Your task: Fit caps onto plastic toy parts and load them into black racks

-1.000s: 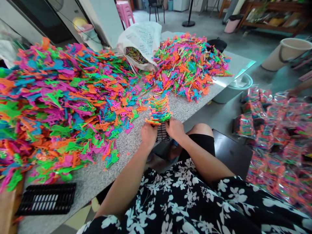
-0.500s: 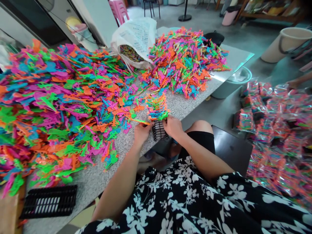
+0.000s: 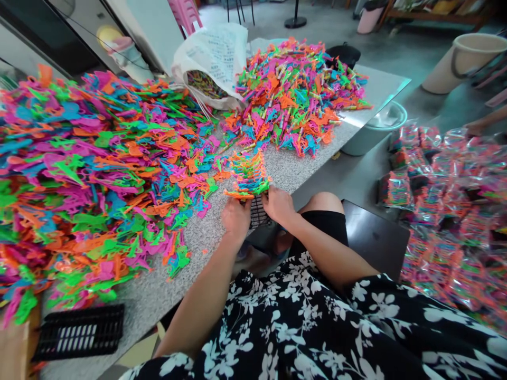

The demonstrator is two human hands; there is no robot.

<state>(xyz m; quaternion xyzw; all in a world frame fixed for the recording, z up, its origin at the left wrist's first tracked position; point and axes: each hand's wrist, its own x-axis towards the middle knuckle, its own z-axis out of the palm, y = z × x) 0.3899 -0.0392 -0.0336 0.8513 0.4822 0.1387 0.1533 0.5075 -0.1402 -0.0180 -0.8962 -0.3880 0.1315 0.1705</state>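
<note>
A black slotted rack (image 3: 259,214) sits at the table's front edge between my hands. Bright plastic toy pieces (image 3: 249,171) lie across its far part in a tight row. My left hand (image 3: 236,217) is closed at the rack's left side, fingertips on an orange toy piece (image 3: 236,195) that lies crosswise at the near end of the row. On the right side of the rack, my right hand (image 3: 278,205) is closed beside the near end of the row, thumb and fingers against the rack's edge. Its fingertips are partly hidden.
A large heap of loose toy pieces (image 3: 99,174) covers the left of the table (image 3: 206,248). Another heap (image 3: 301,100) lies beyond, next to a white sack (image 3: 217,58). A second black rack (image 3: 79,332) rests front left. Bagged pieces (image 3: 447,211) cover the floor at right.
My left hand has moved right to the rack, and the orange piece it held out to the left now lies across the row's near end. My right hand stays at the rack.
</note>
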